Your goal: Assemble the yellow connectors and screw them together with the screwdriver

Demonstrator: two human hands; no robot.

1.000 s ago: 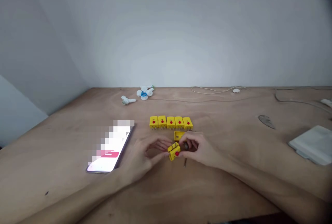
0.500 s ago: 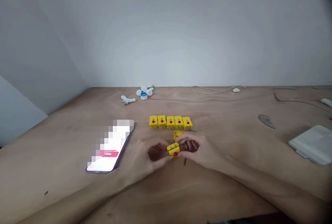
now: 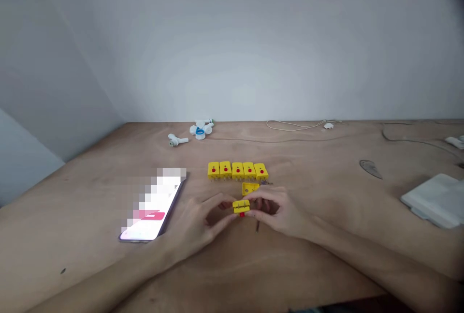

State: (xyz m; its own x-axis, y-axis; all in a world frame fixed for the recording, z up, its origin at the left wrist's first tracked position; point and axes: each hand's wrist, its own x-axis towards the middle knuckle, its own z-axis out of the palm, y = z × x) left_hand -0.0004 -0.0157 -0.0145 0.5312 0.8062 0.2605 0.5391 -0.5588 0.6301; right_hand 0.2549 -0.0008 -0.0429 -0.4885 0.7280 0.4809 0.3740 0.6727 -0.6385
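Both hands hold a small yellow thermocouple-style connector [image 3: 241,206] between their fingertips above the wooden table [image 3: 90,216]. My left hand [image 3: 203,221] pinches it from the left, and my right hand [image 3: 273,209] from the right. Its red mark shows at the lower edge. Just behind it, a yellow connector half [image 3: 250,188] lies on the table. Several yellow connectors with red dots [image 3: 237,171] stand in a row farther back. A thin dark screwdriver shaft [image 3: 257,226] shows below my right hand, and I cannot tell whether that hand holds it.
A smartphone with a pixelated screen [image 3: 152,206] lies left of my left hand. White earbuds and a case [image 3: 199,130] sit near the wall, with a thin white cable [image 3: 297,125] to their right. A white flat pad [image 3: 435,201] lies at the right.
The held connector has turned in my fingers, from tilted to nearly level, with its red mark rotating down to the lower edge. Both hands have closed in slightly around it.
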